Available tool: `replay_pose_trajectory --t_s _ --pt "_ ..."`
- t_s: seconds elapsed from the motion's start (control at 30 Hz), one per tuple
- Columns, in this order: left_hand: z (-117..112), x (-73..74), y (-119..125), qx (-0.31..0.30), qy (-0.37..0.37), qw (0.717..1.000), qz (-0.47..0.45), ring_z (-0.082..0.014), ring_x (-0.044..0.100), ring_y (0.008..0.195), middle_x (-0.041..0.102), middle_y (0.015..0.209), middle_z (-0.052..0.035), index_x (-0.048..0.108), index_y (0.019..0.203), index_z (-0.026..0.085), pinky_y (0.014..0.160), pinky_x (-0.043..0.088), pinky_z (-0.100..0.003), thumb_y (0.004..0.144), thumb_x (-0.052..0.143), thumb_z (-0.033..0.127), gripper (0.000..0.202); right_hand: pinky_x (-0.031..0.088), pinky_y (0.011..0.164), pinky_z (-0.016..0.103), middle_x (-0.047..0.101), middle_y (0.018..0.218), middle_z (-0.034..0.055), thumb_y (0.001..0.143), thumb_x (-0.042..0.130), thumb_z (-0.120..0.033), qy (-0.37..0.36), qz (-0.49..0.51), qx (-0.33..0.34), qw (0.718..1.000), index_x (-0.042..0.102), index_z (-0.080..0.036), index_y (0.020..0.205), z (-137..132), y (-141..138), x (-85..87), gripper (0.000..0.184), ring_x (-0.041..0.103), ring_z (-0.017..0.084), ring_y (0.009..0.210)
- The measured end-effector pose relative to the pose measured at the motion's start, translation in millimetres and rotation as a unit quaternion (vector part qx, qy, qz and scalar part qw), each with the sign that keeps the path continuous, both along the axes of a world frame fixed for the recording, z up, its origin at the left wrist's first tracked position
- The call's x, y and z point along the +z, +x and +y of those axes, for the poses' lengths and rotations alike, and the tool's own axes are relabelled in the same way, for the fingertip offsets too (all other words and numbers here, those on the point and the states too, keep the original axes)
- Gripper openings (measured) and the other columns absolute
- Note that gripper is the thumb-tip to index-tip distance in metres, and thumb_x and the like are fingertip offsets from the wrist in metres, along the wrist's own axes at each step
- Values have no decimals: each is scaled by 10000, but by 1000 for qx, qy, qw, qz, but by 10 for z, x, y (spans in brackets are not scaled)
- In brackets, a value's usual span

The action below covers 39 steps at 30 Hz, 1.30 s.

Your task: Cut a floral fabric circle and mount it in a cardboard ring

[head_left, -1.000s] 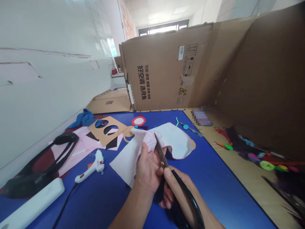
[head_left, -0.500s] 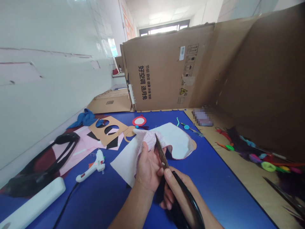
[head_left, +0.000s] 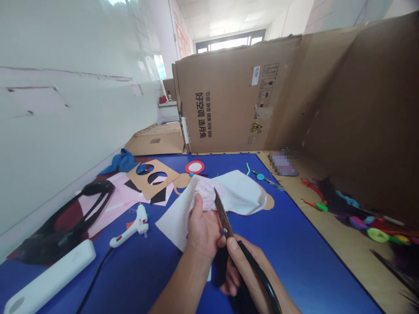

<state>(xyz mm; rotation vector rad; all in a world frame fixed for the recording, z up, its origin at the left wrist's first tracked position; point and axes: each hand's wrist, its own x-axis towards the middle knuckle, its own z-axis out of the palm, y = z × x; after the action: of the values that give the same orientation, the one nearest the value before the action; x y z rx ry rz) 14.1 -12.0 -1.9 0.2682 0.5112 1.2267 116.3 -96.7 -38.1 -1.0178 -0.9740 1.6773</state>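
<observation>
While hands (head_left: 203,231) (head_left: 250,277) hold them, scissors (head_left: 223,218) meet the white fabric (head_left: 238,192) edge.

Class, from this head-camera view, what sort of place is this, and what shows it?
Probably a craft workroom: a hot glue gun lies on a blue work mat, a cardboard template sits nearby, and the right hand holds scissors at stitched white fabric.

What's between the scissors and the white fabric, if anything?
Nothing visible. The blades of the scissors, held in the right hand, reach straight onto the fabric gripped by the left hand; no other object lies between them.
</observation>
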Motion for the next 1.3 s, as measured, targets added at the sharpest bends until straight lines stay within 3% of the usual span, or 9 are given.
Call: replay_pose_trajectory --t_s 0.17,0.47,0.67,0.8,1.07,1.3 --pt "0 56 -18 -8 -31 999 -8 -364 774 1068 800 1061 -209 726 1283 95 935 608 -458 1059 434 613 636 595 558 342 473 476 -89 867 650 -864 -3 8 8 1000 637 -188 970 5 -20 -21 683 486 121 417" --pt "42 27 -29 83 12 996 -16 -327 764 1137 821 1069 -179 801 1154 105 1081 555 -456 1063 541 481 466 608 580 355 482 489 -90 904 619 -848 9 7 30 999 617 -187 1008 24 -8 -102 669 508 126 426" --pt "44 141 -11 138 -35 988 -51 -262 797 1035 836 1048 -136 806 1117 129 1107 551 -419 1092 504 386 398 602 585 336 492 509 -84 932 617 -817 11 7 41 999 619 -185 993 17 -11 -162 635 507 119 438" --pt "42 160 -19 145 -46 987 -43 -280 800 1045 837 1047 -148 803 1169 121 1117 551 -453 1085 523 394 399 604 586 344 486 503 -84 940 598 -819 18 -2 40 999 632 -178 1039 22 -20 -162 650 509 129 434" --pt "18 220 -13 165 -41 984 -50 -264 748 1219 811 1232 -155 724 1377 139 1167 515 -432 1108 487 331 407 573 675 358 561 568 -31 980 508 -827 77 -57 38 995 645 -167 1119 -16 33 -45 688 598 174 551" --pt "20 153 -53 127 -7 991 -49 -279 765 1170 829 1155 -141 764 1305 149 1135 538 -431 1109 474 369 414 554 670 357 562 588 -20 1016 459 -801 107 -68 39 991 639 -160 1113 -2 39 24 673 600 181 568"
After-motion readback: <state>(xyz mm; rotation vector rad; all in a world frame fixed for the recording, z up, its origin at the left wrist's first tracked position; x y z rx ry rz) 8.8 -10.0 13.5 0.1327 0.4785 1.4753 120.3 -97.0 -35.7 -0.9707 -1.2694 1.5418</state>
